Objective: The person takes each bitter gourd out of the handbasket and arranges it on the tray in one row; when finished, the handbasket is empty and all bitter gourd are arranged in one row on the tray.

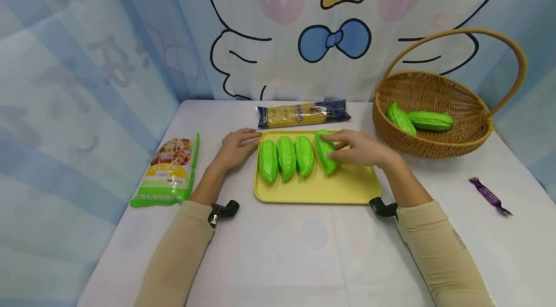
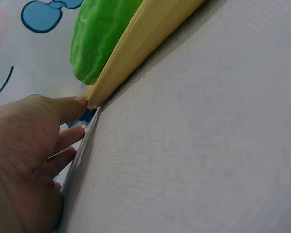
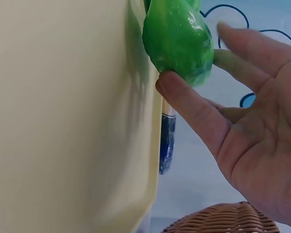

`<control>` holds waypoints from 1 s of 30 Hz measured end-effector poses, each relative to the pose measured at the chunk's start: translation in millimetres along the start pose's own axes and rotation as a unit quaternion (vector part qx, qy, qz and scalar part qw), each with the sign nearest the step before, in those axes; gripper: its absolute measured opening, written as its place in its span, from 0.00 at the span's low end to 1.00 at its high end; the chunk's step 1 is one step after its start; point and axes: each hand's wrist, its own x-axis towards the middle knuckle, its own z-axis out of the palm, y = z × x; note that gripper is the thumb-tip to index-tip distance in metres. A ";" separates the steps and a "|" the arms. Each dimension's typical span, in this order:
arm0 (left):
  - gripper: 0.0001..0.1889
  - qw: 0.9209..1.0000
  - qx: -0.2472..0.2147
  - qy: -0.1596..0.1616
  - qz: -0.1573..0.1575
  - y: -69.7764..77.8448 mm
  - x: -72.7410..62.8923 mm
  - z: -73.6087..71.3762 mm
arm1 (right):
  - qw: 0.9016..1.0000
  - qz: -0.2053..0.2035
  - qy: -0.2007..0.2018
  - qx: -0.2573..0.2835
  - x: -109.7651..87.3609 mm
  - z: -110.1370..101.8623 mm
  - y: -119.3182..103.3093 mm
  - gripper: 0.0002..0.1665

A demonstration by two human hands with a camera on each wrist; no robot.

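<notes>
My left hand [image 1: 236,148] lies at the back left corner of a yellow tray [image 1: 319,196]; in the left wrist view its thumb touches the tray's rim, with fingers loosely extended beside it. Over the tray my right hand [image 1: 358,147] holds a green bitter melon [image 1: 325,152] between thumb and fingers, the index finger raised off it. That melon is slightly tilted. To its left, three more bitter melons [image 1: 286,158] lie side by side on the tray. The right wrist view shows the thumb against the end of the held melon [image 3: 179,41].
Behind the tray lies a pasta packet [image 1: 304,114]. A green and yellow food bag [image 1: 169,172] is at the left. At the back right stands a wicker basket [image 1: 430,145] with a tall handle and two bitter melons [image 1: 430,121] inside. A purple-wrapped candy [image 1: 491,196] lies at the right.
</notes>
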 end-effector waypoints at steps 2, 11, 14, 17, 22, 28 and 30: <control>0.21 1.000 -0.002 0.001 0.000 -0.2 0.4 -0.1 | 1.000 -0.012 -0.005 -0.002 1.4 1.1 0.5 0.35; 0.21 1.000 -0.003 0.001 0.000 0.5 -0.1 -0.3 | 1.000 -0.018 -0.009 0.002 5.5 4.9 0.9 0.35; 0.21 1.000 -0.001 0.000 0.000 -0.2 0.1 0.1 | 1.000 -0.013 -0.009 0.003 5.8 5.3 0.0 0.35; 0.21 1.000 0.000 0.000 -0.001 -0.8 -0.1 0.0 | 1.000 -0.014 -0.011 0.009 6.0 5.4 -0.4 0.36; 0.21 1.000 -0.004 0.001 -0.006 -0.7 -0.7 -0.1 | 0.999 -0.015 -0.015 0.024 6.4 5.2 0.4 0.36; 0.21 1.000 -0.005 0.002 -0.003 -0.5 0.1 0.4 | 0.999 -0.005 -0.022 0.029 6.4 4.8 0.4 0.36; 0.21 1.000 -0.005 0.003 -0.002 -0.2 0.0 0.2 | 0.999 -0.002 -0.023 0.031 6.1 4.8 0.7 0.36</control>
